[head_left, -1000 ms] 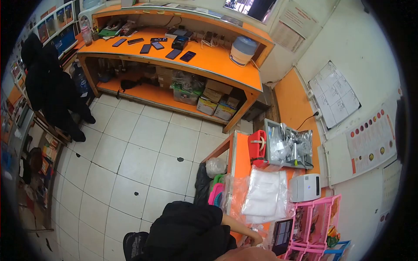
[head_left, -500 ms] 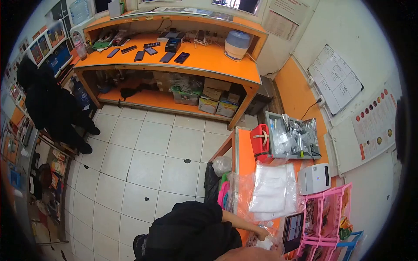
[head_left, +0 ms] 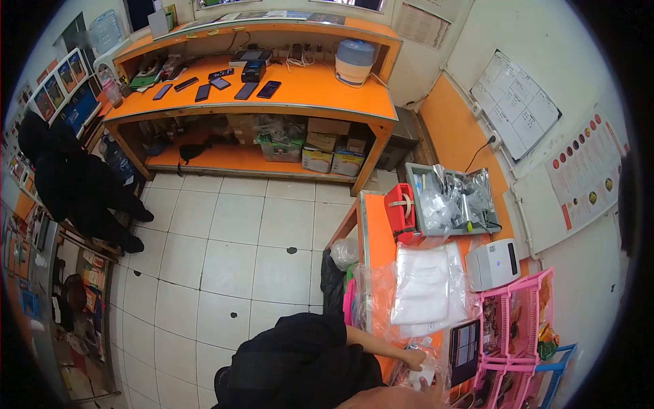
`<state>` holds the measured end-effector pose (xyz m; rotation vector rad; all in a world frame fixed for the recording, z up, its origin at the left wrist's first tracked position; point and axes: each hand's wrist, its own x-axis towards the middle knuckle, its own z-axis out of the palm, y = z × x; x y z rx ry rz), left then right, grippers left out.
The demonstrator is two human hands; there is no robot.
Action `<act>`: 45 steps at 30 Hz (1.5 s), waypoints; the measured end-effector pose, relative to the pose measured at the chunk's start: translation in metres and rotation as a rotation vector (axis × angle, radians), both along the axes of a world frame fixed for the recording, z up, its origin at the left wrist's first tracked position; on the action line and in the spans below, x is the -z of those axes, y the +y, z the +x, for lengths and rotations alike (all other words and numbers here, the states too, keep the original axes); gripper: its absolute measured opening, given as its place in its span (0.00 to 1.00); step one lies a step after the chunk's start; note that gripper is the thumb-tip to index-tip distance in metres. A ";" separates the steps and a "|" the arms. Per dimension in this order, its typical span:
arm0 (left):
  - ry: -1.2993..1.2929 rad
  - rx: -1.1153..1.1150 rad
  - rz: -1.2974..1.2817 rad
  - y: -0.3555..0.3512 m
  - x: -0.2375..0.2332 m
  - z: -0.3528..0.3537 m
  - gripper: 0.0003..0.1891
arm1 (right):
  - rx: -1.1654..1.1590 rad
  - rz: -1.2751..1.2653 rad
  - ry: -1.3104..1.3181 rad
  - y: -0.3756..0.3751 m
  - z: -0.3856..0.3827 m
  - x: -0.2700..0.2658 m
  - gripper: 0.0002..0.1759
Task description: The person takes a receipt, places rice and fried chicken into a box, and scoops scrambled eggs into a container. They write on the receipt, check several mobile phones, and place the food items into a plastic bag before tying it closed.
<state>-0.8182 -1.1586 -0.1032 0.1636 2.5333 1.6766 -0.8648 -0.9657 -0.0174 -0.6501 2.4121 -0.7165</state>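
Note:
My left hand [head_left: 415, 358] reaches from a black short sleeve over the right-hand table, its fingers curled closed on a clear plastic bag [head_left: 402, 371]. Just below those fingers, a small white item [head_left: 424, 375] lies in or on the plastic; its kind I cannot make out. My right hand [head_left: 426, 393] is at the bottom edge, close to the white item, mostly cut off by the frame. A dark tablet-like screen [head_left: 464, 349] stands right of both hands. Flat clear plastic bags [head_left: 427, 283] lie stacked beyond them.
Pink baskets [head_left: 516, 320] and a white label printer [head_left: 493, 264] line the table's right side. Farther back are a grey tray [head_left: 455, 204] of packaging and a red box [head_left: 400, 210]. An orange counter [head_left: 306, 95] holds several phones. A person in black [head_left: 78, 184] stands at left.
The view has shifted slightly, with the counter now higher and farther left. My hands remain at the plastic, and the white item shows more clearly between them.

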 end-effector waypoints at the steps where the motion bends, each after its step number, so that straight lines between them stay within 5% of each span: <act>1: 0.034 0.063 0.090 -0.007 -0.011 0.005 0.15 | -0.010 0.005 0.004 0.004 -0.002 0.003 0.21; 3: 0.099 0.197 0.275 -0.026 -0.046 0.023 0.15 | 0.119 -0.041 0.187 0.005 0.001 0.014 0.22; 6: 0.026 0.170 0.028 -0.006 -0.018 0.004 0.14 | 0.048 0.139 0.405 -0.022 0.025 -0.039 0.22; 9: 0.115 -0.112 0.095 0.005 -0.002 0.006 0.13 | 0.132 0.356 0.737 -0.056 0.047 -0.050 0.21; 11: 0.214 -0.215 0.245 0.010 0.010 0.005 0.12 | 0.344 0.249 0.577 -0.084 0.065 -0.063 0.21; 12: 0.260 -0.267 0.321 0.014 0.016 0.005 0.12 | 0.468 0.082 0.276 -0.101 0.073 -0.077 0.21; 14: 0.297 -0.246 0.301 0.013 0.016 0.008 0.13 | 0.491 -0.013 0.028 -0.098 0.070 -0.071 0.21; 18: -0.054 0.186 -0.004 -0.020 -0.022 0.019 0.16 | 0.249 0.072 0.409 -0.027 0.019 0.009 0.19; 24: 0.122 0.255 -0.092 -0.021 -0.012 0.032 0.22 | 0.399 0.216 0.763 -0.033 0.030 0.032 0.16; 27: 0.066 0.282 -0.036 -0.026 0.022 0.034 0.27 | 0.483 0.120 0.359 -0.032 0.033 0.031 0.11; 29: 0.154 0.138 0.048 -0.007 0.094 0.030 0.21 | 0.459 0.029 0.153 -0.030 0.045 0.028 0.14; 30: 0.199 0.232 -0.049 -0.048 0.038 0.048 0.22 | 0.273 0.099 0.505 -0.049 0.056 0.006 0.18; 32: -0.109 0.295 -0.347 -0.070 -0.025 0.058 0.18 | 0.212 0.220 0.630 -0.049 0.063 0.021 0.26; 35: -0.183 0.285 -0.098 -0.084 -0.033 0.066 0.17 | 0.225 0.274 0.702 -0.058 0.072 0.031 0.37; 42: -0.039 0.091 -0.167 -0.078 -0.007 0.071 0.12 | 0.363 0.132 0.319 -0.075 0.084 0.011 0.48; 44: -0.059 0.057 -0.200 -0.079 -0.024 0.076 0.10 | 0.399 0.153 0.018 -0.095 0.089 -0.033 0.53; 45: 0.003 0.079 -0.296 -0.079 -0.027 0.080 0.11 | 0.359 0.173 0.147 -0.094 0.092 -0.026 0.55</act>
